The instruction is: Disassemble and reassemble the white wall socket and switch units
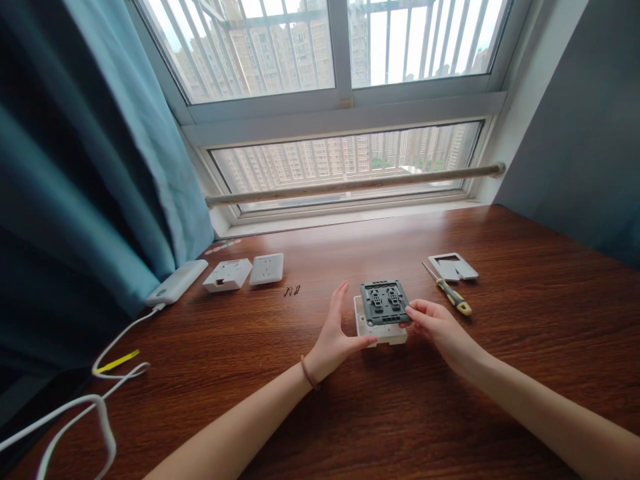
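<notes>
My right hand (434, 327) pinches the lower right corner of a dark grey wall switch module (385, 303), whose face shows two mechanisms side by side. The module sits over a white mounting box (383, 331), slightly tilted; whether it is seated in the box cannot be told. On the box's left side is my left hand (340, 333), thumb and fingers spread wide, the thumb along the near edge. To the right lie a screwdriver (453, 293) with a grey and yellow handle and a white switch cover (453, 267) with its frame.
Several screws (291, 291) lie left of my hands, near a white socket panel (267, 269) and another white box (227, 275). A white power strip (177, 283) with a cable (125, 327) is at the far left, by a blue curtain (165, 200). The window (345, 160) stands behind the wooden table (250, 413).
</notes>
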The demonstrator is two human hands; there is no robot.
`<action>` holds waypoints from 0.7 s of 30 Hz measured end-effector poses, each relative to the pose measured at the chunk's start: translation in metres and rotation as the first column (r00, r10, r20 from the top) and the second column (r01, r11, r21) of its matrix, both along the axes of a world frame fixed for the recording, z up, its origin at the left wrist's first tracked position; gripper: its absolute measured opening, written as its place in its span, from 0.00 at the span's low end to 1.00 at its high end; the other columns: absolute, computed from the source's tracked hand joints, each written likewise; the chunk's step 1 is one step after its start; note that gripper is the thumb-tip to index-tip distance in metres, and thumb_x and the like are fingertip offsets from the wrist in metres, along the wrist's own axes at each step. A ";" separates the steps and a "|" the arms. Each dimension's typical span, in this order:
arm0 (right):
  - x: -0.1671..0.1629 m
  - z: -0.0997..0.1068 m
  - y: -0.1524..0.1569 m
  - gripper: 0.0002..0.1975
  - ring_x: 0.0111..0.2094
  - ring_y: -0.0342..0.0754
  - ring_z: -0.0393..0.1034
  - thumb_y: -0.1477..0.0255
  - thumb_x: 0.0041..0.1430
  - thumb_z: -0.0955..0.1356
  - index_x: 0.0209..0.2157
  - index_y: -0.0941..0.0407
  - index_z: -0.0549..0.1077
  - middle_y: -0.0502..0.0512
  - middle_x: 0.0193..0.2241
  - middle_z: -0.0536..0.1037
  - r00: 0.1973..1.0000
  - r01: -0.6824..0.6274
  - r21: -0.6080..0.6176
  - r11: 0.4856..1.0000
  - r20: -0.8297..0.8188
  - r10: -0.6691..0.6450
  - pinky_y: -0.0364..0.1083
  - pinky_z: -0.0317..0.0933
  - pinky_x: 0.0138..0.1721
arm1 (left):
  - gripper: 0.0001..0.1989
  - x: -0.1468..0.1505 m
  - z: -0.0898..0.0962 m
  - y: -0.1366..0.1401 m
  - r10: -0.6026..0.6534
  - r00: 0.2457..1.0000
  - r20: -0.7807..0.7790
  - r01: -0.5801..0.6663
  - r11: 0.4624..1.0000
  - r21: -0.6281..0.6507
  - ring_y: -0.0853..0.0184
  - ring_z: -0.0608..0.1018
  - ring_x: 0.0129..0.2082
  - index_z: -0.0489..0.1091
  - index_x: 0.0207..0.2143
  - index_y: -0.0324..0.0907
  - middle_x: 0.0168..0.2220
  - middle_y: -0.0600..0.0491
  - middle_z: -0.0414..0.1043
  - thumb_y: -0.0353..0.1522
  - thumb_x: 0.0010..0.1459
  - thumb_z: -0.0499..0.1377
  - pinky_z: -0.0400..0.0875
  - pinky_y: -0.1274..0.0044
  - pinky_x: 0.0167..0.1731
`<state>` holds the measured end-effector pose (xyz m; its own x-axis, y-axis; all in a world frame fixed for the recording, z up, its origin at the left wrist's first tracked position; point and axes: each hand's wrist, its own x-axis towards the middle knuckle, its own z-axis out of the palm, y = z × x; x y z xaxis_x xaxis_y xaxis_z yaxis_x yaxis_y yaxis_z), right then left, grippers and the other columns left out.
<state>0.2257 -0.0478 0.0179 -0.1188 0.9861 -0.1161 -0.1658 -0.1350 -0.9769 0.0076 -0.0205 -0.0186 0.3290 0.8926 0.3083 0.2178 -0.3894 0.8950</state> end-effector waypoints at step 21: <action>-0.001 0.013 -0.004 0.14 0.31 0.46 0.66 0.60 0.54 0.65 0.28 0.58 0.71 0.53 0.26 0.73 0.967 -0.170 0.162 0.972 0.217 0.132 0.44 0.59 0.35 | 0.42 -0.005 0.011 0.007 -0.114 0.993 -0.023 0.112 0.990 -0.086 0.59 0.42 0.64 0.53 0.58 0.48 0.62 0.51 0.49 0.36 0.42 0.67 0.35 0.65 0.61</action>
<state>0.2245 -0.0519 0.0310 -0.2601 0.9653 0.0227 0.0474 0.0362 -0.9982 0.0022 -0.0136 -0.0074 0.4364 0.8717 0.2228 0.2019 -0.3362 0.9199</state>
